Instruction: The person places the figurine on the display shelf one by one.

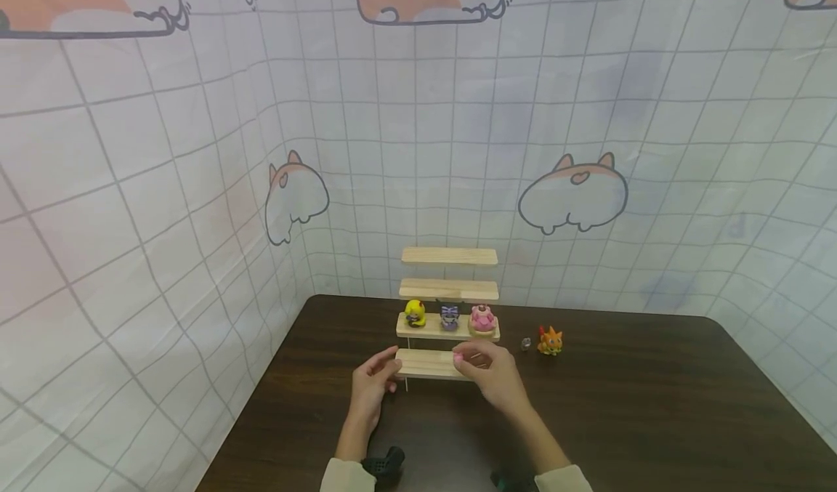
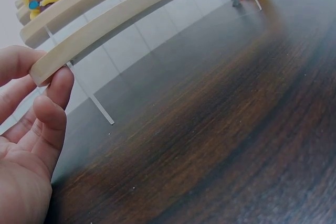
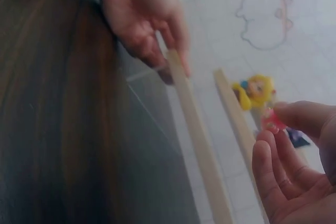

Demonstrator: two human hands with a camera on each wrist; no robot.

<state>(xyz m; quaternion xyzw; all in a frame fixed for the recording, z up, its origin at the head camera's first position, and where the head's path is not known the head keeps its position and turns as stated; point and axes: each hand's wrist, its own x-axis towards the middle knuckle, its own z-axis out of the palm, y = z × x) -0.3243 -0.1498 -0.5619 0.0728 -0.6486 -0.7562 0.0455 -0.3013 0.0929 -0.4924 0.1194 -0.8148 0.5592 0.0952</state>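
My left hand (image 1: 370,389) grips the left end of the lowest wooden shelf (image 1: 425,362) of a small stepped display stand, thumb above and fingertips beneath in the left wrist view. Between thumb and fingertips, my right hand (image 1: 497,381) pinches a small pink figurine (image 3: 272,121), held over the right part of that same shelf. Much of the figurine is covered by the fingers. One step higher, on the second shelf (image 1: 431,328), stand a yellow-haired figurine (image 1: 415,313), a purple figurine (image 1: 449,316) and a larger pink figurine (image 1: 482,320).
Two more wooden shelves (image 1: 448,256) rise behind. Thin clear supports (image 2: 100,103) carry the stand on the dark wooden table (image 1: 641,390). To its right are an orange figurine (image 1: 551,341) and a tiny grey item (image 1: 526,344). A patterned white curtain (image 1: 445,150) hangs behind the table.
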